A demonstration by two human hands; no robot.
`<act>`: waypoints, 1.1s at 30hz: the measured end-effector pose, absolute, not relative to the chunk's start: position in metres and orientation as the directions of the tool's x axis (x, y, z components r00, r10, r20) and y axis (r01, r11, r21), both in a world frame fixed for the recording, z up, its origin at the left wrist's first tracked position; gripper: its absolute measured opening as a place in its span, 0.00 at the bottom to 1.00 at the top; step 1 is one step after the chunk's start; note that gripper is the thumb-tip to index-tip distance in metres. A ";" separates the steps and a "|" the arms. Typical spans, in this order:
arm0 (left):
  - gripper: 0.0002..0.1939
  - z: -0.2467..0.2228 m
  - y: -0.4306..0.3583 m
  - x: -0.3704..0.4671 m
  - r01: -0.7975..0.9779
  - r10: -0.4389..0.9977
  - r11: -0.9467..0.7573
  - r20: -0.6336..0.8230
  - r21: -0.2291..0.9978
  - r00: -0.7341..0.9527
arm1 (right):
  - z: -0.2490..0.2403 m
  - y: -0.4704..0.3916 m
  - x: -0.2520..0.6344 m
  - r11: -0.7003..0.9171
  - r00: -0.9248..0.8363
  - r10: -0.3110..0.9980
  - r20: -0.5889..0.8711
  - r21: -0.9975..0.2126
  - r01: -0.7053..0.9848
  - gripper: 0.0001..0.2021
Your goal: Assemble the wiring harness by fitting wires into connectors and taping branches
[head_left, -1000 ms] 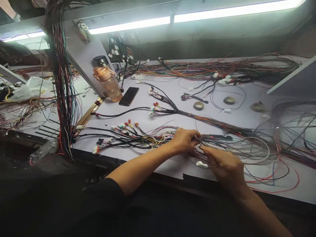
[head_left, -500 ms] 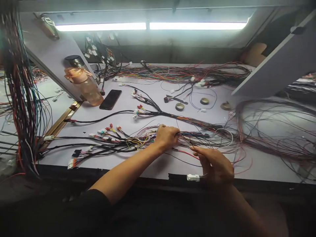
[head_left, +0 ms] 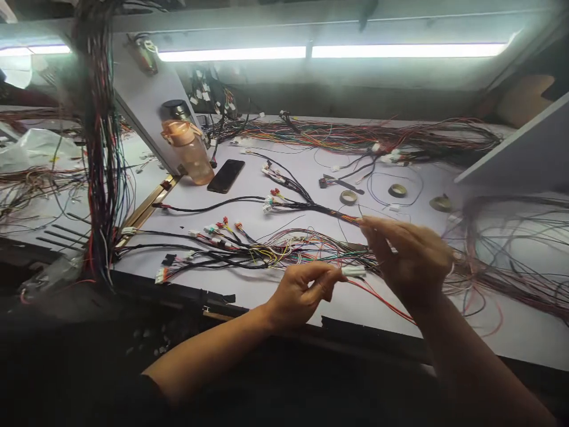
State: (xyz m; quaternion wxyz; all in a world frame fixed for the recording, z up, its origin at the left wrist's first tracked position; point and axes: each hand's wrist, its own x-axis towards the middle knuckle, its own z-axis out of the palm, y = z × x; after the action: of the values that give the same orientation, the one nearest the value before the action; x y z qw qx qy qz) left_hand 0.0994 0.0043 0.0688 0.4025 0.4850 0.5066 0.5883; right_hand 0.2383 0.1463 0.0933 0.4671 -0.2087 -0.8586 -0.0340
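My left hand [head_left: 306,290] is closed in a pinch at the near side of the table, its fingertips at the end of a white connector [head_left: 354,271]. Red wires [head_left: 382,298] run to the right just below that connector. My right hand [head_left: 406,255] is raised over the wires on the right, thumb and fingertips pressed together on a thin dark wire [head_left: 360,210] that sticks up from them. Behind my left hand lies a loose bundle of coloured wires [head_left: 284,252] with several small connectors at its left end.
A second black-wrapped harness [head_left: 329,210] lies behind. Further back are a phone [head_left: 226,176], a bottle [head_left: 191,151], tape rolls [head_left: 348,197] and a long wire bundle [head_left: 311,135]. Hanging wires [head_left: 101,160] stand at left; loose wires [head_left: 511,273] spread at right.
The view has turned, so the table appears shifted right. My left hand has left the wire bundle and come nearer, now at the white connector. My right hand has risen with a thin wire.
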 end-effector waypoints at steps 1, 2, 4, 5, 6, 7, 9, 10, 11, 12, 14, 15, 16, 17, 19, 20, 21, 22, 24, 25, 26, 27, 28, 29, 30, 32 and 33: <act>0.13 0.067 -0.002 0.094 -0.060 0.938 -0.167 0.140 0.984 -0.316 | 0.097 0.149 0.232 0.919 -0.514 0.321 0.795 -0.132 0.371 0.14; 0.12 0.066 -0.007 0.087 -0.137 0.893 -0.202 0.125 0.970 -0.432 | 0.099 0.152 0.226 0.922 -0.549 0.330 0.768 -0.138 0.361 0.15; 0.10 0.067 -0.016 0.064 -0.234 0.775 -0.322 0.114 0.918 -0.621 | 0.101 0.155 0.212 0.907 -0.592 0.388 0.706 -0.179 0.381 0.15; 0.09 0.068 -0.020 0.050 -0.250 0.714 -0.384 0.114 0.889 -0.691 | 0.101 0.156 0.205 0.890 -0.604 0.431 0.671 -0.204 0.408 0.14; 0.09 0.070 -0.024 0.035 -0.248 0.656 -0.425 0.108 0.870 -0.747 | 0.100 0.156 0.197 0.870 -0.619 0.474 0.626 -0.224 0.439 0.14; 0.10 0.071 -0.028 0.021 -0.234 0.595 -0.451 0.095 0.861 -0.798 | 0.099 0.156 0.189 0.849 -0.640 0.517 0.569 -0.243 0.469 0.13; 0.11 0.071 -0.036 -0.002 -0.231 0.509 -0.455 0.038 0.860 -0.860 | 0.095 0.153 0.173 0.813 -0.695 0.582 0.423 -0.285 0.508 0.13; 0.12 0.070 -0.040 -0.011 -0.237 0.483 -0.447 0.010 0.862 -0.875 | 0.092 0.150 0.165 0.804 -0.727 0.593 0.347 -0.308 0.509 0.12; 0.13 0.068 -0.046 -0.017 -0.246 0.466 -0.437 -0.016 0.865 -0.885 | 0.089 0.146 0.158 0.800 -0.759 0.589 0.278 -0.334 0.498 0.11; 0.13 0.065 -0.052 -0.021 -0.253 0.453 -0.427 -0.036 0.868 -0.891 | 0.085 0.143 0.153 0.798 -0.789 0.575 0.217 -0.361 0.482 0.10; 0.14 0.057 -0.065 -0.022 -0.266 0.433 -0.410 -0.070 0.872 -0.899 | 0.075 0.138 0.146 0.793 -0.826 0.548 0.129 -0.395 0.464 0.07; 0.15 0.054 -0.072 -0.021 -0.275 0.425 -0.407 -0.086 0.871 -0.901 | 0.069 0.137 0.145 0.792 -0.833 0.543 0.104 -0.394 0.467 0.07; 0.15 0.051 -0.079 -0.018 -0.288 0.420 -0.406 -0.103 0.867 -0.902 | 0.063 0.138 0.144 0.792 -0.834 0.545 0.088 -0.382 0.477 0.07; 0.15 0.048 -0.085 -0.014 -0.306 0.418 -0.406 -0.123 0.861 -0.900 | 0.056 0.140 0.145 0.793 -0.831 0.551 0.083 -0.364 0.489 0.08; 0.15 0.044 -0.096 -0.006 -0.355 0.423 -0.406 -0.171 0.842 -0.890 | 0.046 0.149 0.147 0.803 -0.821 0.560 0.115 -0.321 0.503 0.09; 0.15 0.042 -0.100 -0.002 -0.382 0.429 -0.407 -0.196 0.830 -0.882 | 0.042 0.153 0.147 0.818 -0.819 0.552 0.156 -0.294 0.495 0.10; 0.15 0.041 -0.103 0.001 -0.411 0.437 -0.407 -0.222 0.816 -0.872 | 0.041 0.158 0.147 0.839 -0.819 0.533 0.211 -0.260 0.478 0.12; 0.16 0.039 -0.105 0.004 -0.437 0.444 -0.407 -0.244 0.802 -0.862 | 0.041 0.160 0.146 0.862 -0.818 0.504 0.277 -0.221 0.456 0.13; 0.15 0.037 -0.107 0.007 -0.475 0.453 -0.410 -0.278 0.778 -0.847 | 0.045 0.159 0.143 0.899 -0.812 0.437 0.387 -0.151 0.411 0.15; 0.15 0.036 -0.107 0.009 -0.492 0.456 -0.409 -0.295 0.769 -0.840 | 0.048 0.154 0.140 0.909 -0.811 0.414 0.413 -0.138 0.394 0.15; 0.15 0.036 -0.107 0.009 -0.504 0.453 -0.409 -0.310 0.761 -0.836 | 0.051 0.147 0.138 0.914 -0.815 0.403 0.417 -0.144 0.379 0.15; 0.15 0.035 -0.107 0.010 -0.514 0.447 -0.409 -0.325 0.754 -0.833 | 0.052 0.139 0.135 0.917 -0.826 0.398 0.399 -0.162 0.364 0.15; 0.15 0.035 -0.108 0.010 -0.521 0.441 -0.409 -0.338 0.749 -0.831 | 0.052 0.130 0.132 0.919 -0.844 0.393 0.365 -0.183 0.349 0.16; 0.15 0.034 -0.108 0.010 -0.529 0.438 -0.408 -0.349 0.744 -0.829 | 0.051 0.122 0.128 0.920 -0.863 0.388 0.324 -0.200 0.338 0.16; 0.15 0.034 -0.108 0.011 -0.535 0.436 -0.404 -0.357 0.742 -0.826 | 0.048 0.114 0.123 0.917 -0.876 0.389 0.286 -0.212 0.338 0.17; 0.15 0.033 -0.109 0.012 -0.547 0.443 -0.393 -0.369 0.740 -0.817 | 0.041 0.104 0.111 0.896 -0.876 0.427 0.223 -0.233 0.378 0.18; 0.15 0.032 -0.109 0.013 -0.554 0.449 -0.385 -0.375 0.738 -0.811 | 0.037 0.102 0.103 0.879 -0.866 0.457 0.201 -0.254 0.404 0.18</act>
State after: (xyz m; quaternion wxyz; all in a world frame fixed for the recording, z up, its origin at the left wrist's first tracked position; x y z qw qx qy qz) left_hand 0.0134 -0.1093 0.0320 0.3018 -0.0567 0.4649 0.8304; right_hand 0.1029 0.1017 0.0371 0.1286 -0.2241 -0.9606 0.1024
